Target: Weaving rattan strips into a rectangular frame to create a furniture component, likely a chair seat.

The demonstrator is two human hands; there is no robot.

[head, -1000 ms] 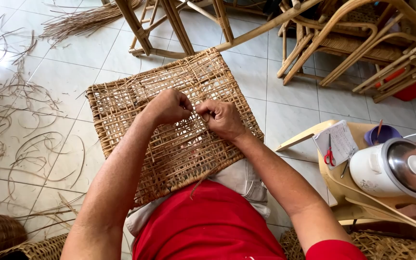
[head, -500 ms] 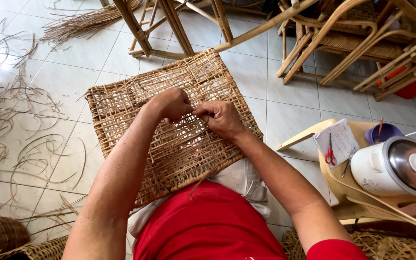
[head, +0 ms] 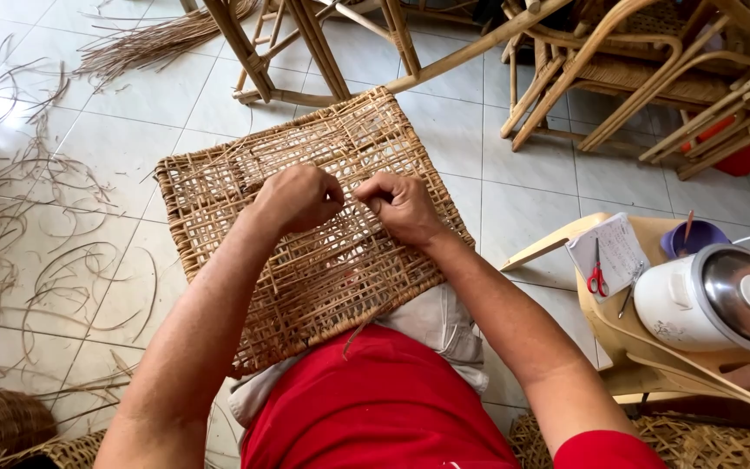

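1. Plainly, the woven panel lay tilted across the person's lap, its far edge near the chair frames on the tiled floor.
2. The left hand sat curled on the panel's middle, fingers narrow and pinching at what looked like a strand; the strand itself was too thin to make out.
3. The right hand rested just beside it, fingers closed tight on the weave, thumb toward the left hand.
4. Doing this well probably called for steady tension between both hands, so the strand seated flat without kinking.
5. Keeping the panel braced on the lap would likely stop it sliding.
6. Loose strips lay on the floor at left; scissors and a white cooker sat at right.
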